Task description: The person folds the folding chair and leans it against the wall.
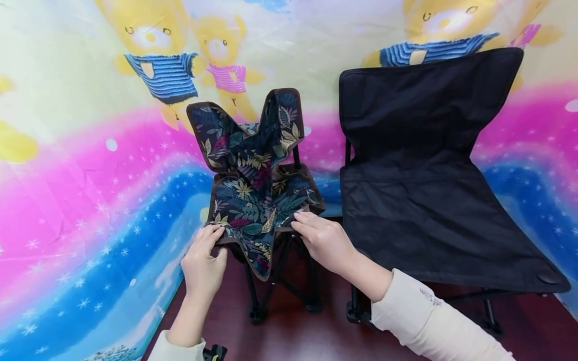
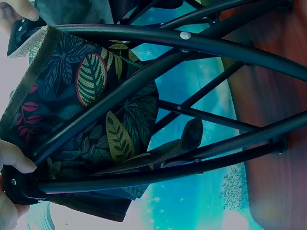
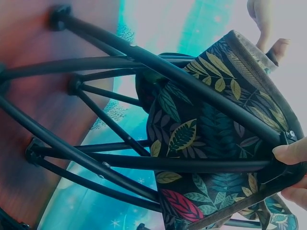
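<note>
A small folding chair [image 1: 251, 200] with dark leaf-patterned fabric and brown edging stands partly unfolded in the head view. Its seat sags in the middle, and the front edge droops to a point. My left hand [image 1: 204, 263] pinches the seat's front left corner; in the left wrist view a thumb [image 2: 18, 158] lies on the black corner piece [image 2: 21, 189]. The front right corner is held between the fingers and thumb of my right hand [image 1: 327, 244]. In the right wrist view, black crossed leg tubes [image 3: 211, 164] run down from that corner.
Close on the right stands a larger black folding chair [image 1: 415, 200], its seat spread out. Both chairs are on a dark red, glossy floor [image 1: 293, 336]. Behind them hangs a backdrop [image 1: 113, 175] printed with bears and snowflakes.
</note>
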The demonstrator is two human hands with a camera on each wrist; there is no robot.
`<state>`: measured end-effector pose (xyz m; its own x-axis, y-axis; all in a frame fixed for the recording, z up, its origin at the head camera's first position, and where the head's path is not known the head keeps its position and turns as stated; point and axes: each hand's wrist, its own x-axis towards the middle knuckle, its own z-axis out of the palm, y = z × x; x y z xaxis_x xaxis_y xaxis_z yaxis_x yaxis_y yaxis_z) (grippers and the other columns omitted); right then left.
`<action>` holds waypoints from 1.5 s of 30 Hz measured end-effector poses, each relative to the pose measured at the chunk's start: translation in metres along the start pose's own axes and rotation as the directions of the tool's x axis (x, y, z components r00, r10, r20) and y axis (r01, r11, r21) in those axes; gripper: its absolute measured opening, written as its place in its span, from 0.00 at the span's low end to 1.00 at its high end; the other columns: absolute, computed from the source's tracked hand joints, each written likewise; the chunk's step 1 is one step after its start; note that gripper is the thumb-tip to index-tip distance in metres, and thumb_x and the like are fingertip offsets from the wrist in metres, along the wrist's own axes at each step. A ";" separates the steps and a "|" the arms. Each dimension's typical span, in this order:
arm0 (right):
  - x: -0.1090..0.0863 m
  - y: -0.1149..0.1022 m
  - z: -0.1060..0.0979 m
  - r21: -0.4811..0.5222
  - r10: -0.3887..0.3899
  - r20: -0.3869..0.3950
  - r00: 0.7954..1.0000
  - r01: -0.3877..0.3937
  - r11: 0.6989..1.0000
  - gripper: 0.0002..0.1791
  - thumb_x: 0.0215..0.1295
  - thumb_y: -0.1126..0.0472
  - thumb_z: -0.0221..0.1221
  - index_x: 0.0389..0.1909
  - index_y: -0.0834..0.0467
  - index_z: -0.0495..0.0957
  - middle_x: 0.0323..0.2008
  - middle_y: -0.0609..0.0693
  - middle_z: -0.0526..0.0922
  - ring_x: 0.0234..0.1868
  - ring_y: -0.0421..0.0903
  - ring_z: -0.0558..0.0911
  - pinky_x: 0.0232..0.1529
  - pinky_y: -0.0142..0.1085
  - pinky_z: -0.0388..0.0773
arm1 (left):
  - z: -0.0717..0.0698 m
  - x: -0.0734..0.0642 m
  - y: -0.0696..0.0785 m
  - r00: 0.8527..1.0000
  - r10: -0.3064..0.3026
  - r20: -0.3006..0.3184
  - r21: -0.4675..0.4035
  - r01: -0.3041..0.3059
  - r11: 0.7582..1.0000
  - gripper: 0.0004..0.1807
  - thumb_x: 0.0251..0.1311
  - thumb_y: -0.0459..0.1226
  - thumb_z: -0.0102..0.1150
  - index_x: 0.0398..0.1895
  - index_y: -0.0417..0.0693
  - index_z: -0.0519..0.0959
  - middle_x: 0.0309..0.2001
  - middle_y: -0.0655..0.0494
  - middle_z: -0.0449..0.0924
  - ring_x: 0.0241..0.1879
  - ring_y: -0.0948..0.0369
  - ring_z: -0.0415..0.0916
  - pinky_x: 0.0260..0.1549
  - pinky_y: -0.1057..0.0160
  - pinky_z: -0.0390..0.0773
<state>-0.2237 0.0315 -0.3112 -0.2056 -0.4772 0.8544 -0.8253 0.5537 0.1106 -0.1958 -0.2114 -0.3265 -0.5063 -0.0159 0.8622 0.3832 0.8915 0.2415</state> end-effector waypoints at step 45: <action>0.014 -0.011 0.000 -0.008 0.038 -0.013 0.999 -0.038 0.999 0.15 0.40 0.72 0.64 0.34 0.65 0.80 0.39 0.59 0.79 0.44 0.49 0.77 0.44 0.38 0.72 | 0.009 0.010 0.024 0.997 0.061 -0.045 -0.078 -0.064 0.995 0.15 0.39 0.22 0.59 0.35 0.35 0.80 0.37 0.47 0.79 0.44 0.53 0.73 0.48 0.55 0.67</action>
<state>-0.2172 0.0186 -0.3006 -0.2300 -0.4469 0.8645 -0.8127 0.5769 0.0820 -0.1987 -0.1863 -0.3156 -0.4470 0.0182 0.8944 0.4742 0.8526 0.2196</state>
